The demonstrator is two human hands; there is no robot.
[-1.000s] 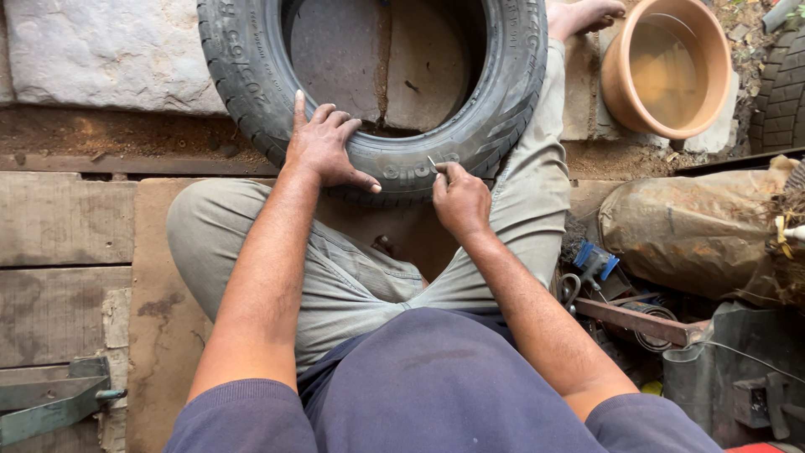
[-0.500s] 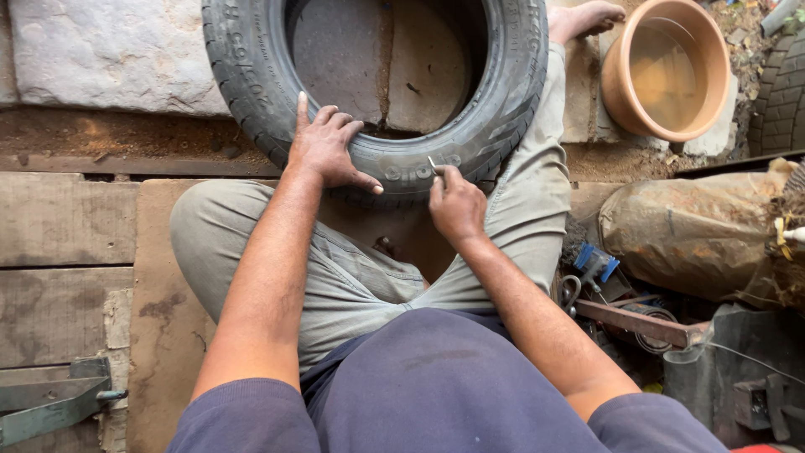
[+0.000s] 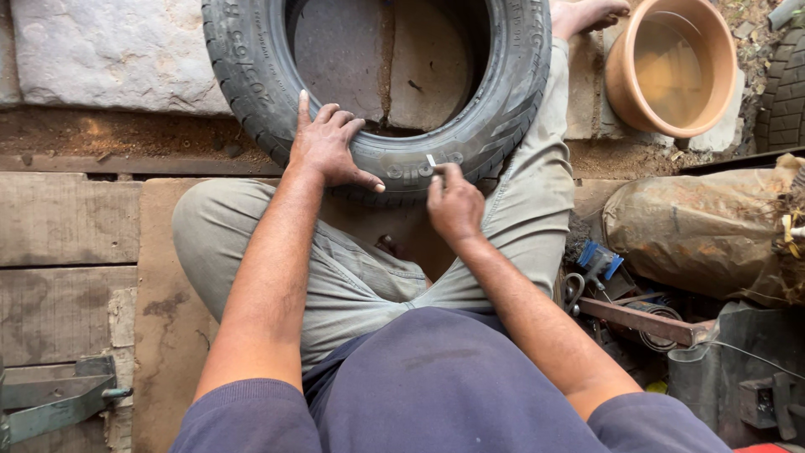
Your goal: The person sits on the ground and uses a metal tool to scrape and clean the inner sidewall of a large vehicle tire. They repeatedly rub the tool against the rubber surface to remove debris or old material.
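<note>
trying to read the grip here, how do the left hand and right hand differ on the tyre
The left hand lies spread and flat on the tyre, fingers splayed over its sidewall; the right hand is curled closed. The left hand holds nothing, while the right hand pinches a small pale tool against the rubber. The left hand sits further up the tyre, the right hand at its near edge. Both are bare and touch the tyre.

Weathered wooden plank floor (image 3: 59,243) carried the black rubber tyre (image 3: 251,92), resting partly on grey stone slabs (image 3: 109,59); a terracotta-coloured round basin (image 3: 616,84) sat well apart, beside a dusty brown sack (image 3: 696,235).
</note>
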